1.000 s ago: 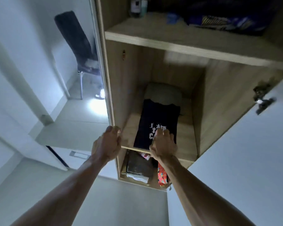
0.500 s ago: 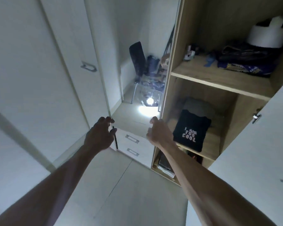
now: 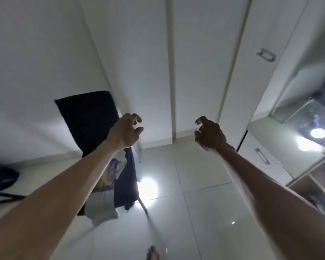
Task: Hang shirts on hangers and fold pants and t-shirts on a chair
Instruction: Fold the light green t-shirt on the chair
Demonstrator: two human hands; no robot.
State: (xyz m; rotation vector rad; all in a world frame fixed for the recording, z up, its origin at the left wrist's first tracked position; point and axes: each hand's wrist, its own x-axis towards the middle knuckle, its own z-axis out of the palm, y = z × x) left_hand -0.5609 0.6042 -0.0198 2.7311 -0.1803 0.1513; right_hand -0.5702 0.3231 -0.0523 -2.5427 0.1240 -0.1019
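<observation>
A dark high-backed chair (image 3: 88,119) stands at the left against the white wall. Clothes lie piled on its seat: a dark blue garment (image 3: 127,182), a pale one (image 3: 101,209) and one with a coloured print (image 3: 109,175). My left hand (image 3: 125,133) hovers in front of the chair back with fingers loosely curled, holding nothing. My right hand (image 3: 209,135) hangs in the air to the right, fingers also loosely curled and empty. Both forearms stretch forward.
White wardrobe doors (image 3: 201,53) with a metal handle (image 3: 266,55) fill the back. Drawers (image 3: 261,156) and a mirrored door (image 3: 308,132) stand at the right. Glossy floor tiles (image 3: 186,203) reflect a lamp. A dark bundle (image 3: 0,177) lies at the far left. A toe (image 3: 152,253) shows at the bottom.
My view has swung left, away from the open wardrobe shelf with the folded black t-shirt, to the chair. Both hands left the shelf and now hang empty in the air.
</observation>
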